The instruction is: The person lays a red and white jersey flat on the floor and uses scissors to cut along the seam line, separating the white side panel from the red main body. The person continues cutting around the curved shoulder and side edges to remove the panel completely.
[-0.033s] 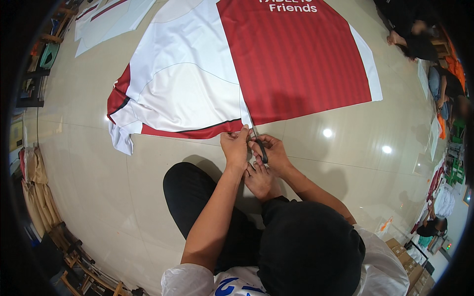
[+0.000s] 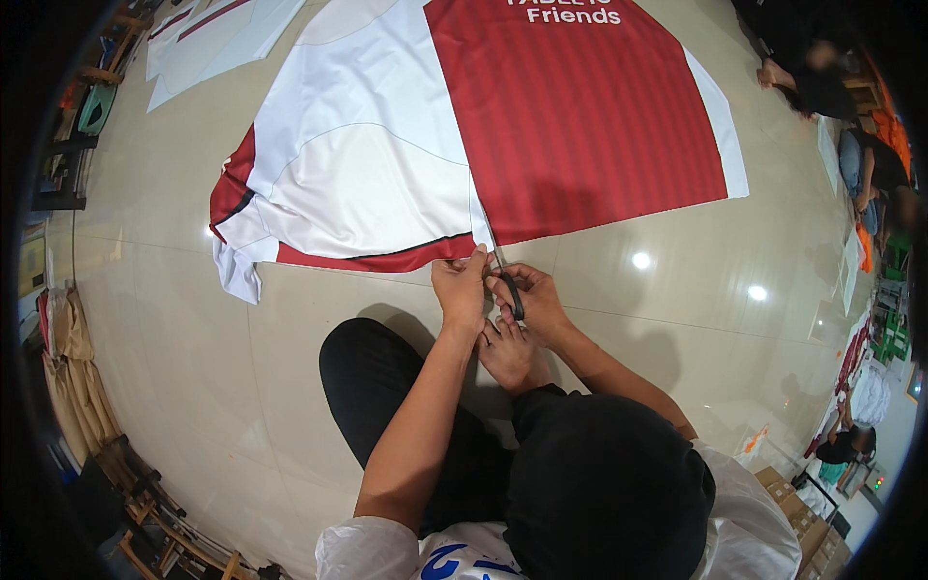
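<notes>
A large sheet of printed fabric lies on the tiled floor in front of me, with a red striped panel (image 2: 590, 126) on the right and a white panel (image 2: 367, 184) on the left. Its near left edge carries a red and black band (image 2: 387, 257). My left hand (image 2: 461, 287) pinches the fabric's near edge where white meets red. Close beside it, my right hand (image 2: 535, 298) grips black-handled scissors (image 2: 515, 298), whose blades point away from me at the fabric's edge. How far the blades are spread is too small to tell.
My bare foot (image 2: 509, 358) rests just below both hands. More white cut fabric (image 2: 227, 43) lies at the far left. Other people (image 2: 807, 68) sit along the right side. Cardboard boxes (image 2: 807, 522) stand at the lower right, and wooden furniture (image 2: 159, 532) at the lower left.
</notes>
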Available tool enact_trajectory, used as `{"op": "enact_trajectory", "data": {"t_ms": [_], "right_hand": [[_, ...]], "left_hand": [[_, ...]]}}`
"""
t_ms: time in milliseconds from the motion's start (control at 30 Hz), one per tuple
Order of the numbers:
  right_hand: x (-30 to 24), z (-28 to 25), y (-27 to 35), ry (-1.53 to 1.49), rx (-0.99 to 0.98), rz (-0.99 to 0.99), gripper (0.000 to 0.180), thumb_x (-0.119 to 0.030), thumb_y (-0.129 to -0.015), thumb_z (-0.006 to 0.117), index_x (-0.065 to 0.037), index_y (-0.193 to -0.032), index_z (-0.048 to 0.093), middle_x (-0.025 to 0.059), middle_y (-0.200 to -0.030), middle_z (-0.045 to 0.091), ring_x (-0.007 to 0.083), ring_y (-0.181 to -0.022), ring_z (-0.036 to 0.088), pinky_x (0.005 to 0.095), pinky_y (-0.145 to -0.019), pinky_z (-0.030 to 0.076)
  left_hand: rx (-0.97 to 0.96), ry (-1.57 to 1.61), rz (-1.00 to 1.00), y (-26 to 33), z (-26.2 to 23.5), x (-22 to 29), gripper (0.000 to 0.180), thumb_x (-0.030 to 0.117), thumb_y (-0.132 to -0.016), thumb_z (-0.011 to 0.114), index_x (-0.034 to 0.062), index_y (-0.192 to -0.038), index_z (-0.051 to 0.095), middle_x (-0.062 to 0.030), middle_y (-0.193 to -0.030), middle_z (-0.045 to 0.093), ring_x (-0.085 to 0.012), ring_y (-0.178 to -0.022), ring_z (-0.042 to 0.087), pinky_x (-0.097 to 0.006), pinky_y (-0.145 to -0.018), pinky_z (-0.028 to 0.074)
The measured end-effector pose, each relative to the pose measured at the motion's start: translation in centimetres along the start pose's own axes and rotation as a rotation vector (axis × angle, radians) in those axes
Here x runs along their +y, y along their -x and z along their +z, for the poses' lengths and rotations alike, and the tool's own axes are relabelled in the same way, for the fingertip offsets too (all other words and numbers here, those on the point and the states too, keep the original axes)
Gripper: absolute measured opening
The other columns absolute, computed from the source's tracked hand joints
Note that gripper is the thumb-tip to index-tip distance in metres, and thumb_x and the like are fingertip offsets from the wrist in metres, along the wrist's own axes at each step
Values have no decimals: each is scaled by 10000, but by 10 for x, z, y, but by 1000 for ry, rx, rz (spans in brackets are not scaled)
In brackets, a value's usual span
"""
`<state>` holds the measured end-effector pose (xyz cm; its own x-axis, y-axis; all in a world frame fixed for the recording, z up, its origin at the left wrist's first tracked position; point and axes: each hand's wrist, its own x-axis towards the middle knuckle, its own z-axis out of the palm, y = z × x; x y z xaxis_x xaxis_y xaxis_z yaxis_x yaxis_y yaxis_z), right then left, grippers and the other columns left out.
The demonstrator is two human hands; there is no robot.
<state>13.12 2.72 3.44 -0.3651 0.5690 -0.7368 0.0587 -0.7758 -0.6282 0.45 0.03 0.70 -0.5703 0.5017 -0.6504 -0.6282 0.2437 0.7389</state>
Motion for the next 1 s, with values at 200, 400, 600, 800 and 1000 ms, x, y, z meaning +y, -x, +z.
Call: {"op": "enact_trajectory", "data": {"t_ms": [200,400,600,800,1000], "right_hand": [[-6,2,-2,40,4,-15,288,-223,-957,847,-20,-1089,692,8,-772,673,63,-563,585,242,-491,457],[-7,2,-8,67,22,-23,320,-255,-946,862,-21,-1079,688,12,-779,679,66,-572,599,250,-499,473],[-4,0,-9,87,14,-21,331,-261,-939,869,-21,-1079,688,14,-781,683,68,-557,593,247,-500,474],[-12,7,-4,69,22,-7,338,-287,-948,859,-24,-1077,689,17,-793,679,68,-578,603,238,-511,481],[-14,4,-11,81,9,-22,352,-303,-951,856,-22,-1083,690,20,-810,681,64,-599,609,236,-522,486]], "left_hand": [[-5,-24,29,-3,-3,-4,399,90,-973,808,34,-941,414,-157,-903,679,-208,-811,732,-317,-629,603],[-12,-72,1,-2,-4,-3,373,117,-982,800,23,-927,444,-193,-893,721,-196,-729,705,-325,-572,568],[-22,-39,1,-1,-3,-2,358,118,-977,803,20,-922,463,-189,-867,722,-191,-709,694,-329,-552,555],[2,-34,49,-11,-8,-17,371,116,-985,791,32,-870,449,-173,-805,691,-202,-609,658,-352,-461,518],[-47,-40,71,-18,-13,-23,398,97,-997,765,57,-810,416,-156,-696,638,-216,-478,589,-384,-377,489]]}}
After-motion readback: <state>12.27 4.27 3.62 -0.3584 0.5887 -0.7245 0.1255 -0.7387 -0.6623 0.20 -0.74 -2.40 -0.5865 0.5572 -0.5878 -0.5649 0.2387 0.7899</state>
